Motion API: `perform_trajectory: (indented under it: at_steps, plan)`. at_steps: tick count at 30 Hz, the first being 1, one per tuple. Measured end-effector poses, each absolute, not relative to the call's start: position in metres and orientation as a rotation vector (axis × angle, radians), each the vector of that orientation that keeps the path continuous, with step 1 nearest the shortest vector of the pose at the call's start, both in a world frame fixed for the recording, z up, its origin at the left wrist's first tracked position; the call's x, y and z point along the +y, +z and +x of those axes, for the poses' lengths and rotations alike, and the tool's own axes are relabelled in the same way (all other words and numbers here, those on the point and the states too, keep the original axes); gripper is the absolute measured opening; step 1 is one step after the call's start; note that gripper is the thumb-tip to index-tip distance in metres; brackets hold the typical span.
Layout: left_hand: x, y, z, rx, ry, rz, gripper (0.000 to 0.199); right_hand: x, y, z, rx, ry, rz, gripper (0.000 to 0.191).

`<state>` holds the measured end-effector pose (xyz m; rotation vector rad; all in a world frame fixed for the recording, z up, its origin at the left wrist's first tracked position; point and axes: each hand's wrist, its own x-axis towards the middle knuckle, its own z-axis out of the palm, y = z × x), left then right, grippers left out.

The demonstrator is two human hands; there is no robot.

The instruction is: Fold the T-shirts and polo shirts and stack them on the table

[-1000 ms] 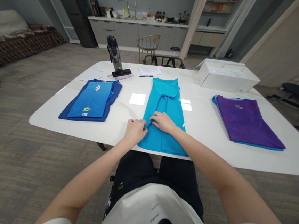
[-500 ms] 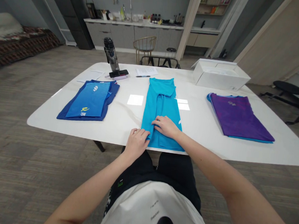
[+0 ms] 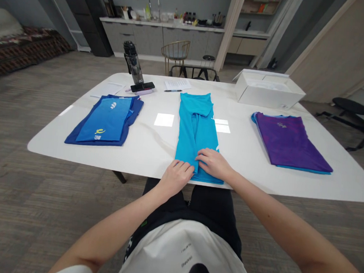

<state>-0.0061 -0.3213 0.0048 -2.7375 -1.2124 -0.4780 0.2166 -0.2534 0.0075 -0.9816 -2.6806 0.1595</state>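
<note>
A light-blue T-shirt (image 3: 190, 131) lies lengthwise on the white table in front of me, its sides folded inward into a long strip. At the near end, my left hand (image 3: 177, 176) is closed on the shirt's left folded edge, by the table's front edge. My right hand (image 3: 214, 162) grips the same fold a little further in, fingers bent onto the fabric. Part of the cloth beneath both hands is hidden.
Folded blue shirts (image 3: 107, 119) lie on the left of the table (image 3: 149, 150), a folded purple shirt (image 3: 293, 142) on the right. Toward the back stand a black bottle-like device (image 3: 135, 68) and a white box (image 3: 269, 91); a pen (image 3: 173, 90) and papers lie there too.
Both hands have moved to the right, bringing the shirt's left near edge inward over the rest. The near end of the strip is narrower now.
</note>
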Motion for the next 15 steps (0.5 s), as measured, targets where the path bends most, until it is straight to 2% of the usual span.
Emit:
perform_trajectory:
  at_steps: [5,9,15]
  plan:
    - [-0.315,0.004,-0.01,-1.266,-0.441,-2.931,0.033,-0.259,-0.004,0.218,-2.658,0.365,-0.966,0.028]
    - [-0.29,0.006,-0.031,-1.229,-0.466,-3.048,0.027,-0.257,-0.006,0.219,-2.576,0.394,-1.046,0.029]
    - [-0.27,0.0,-0.045,-1.124,-0.25,-2.991,0.025,-0.249,-0.008,0.215,-2.593,0.367,-1.227,0.03]
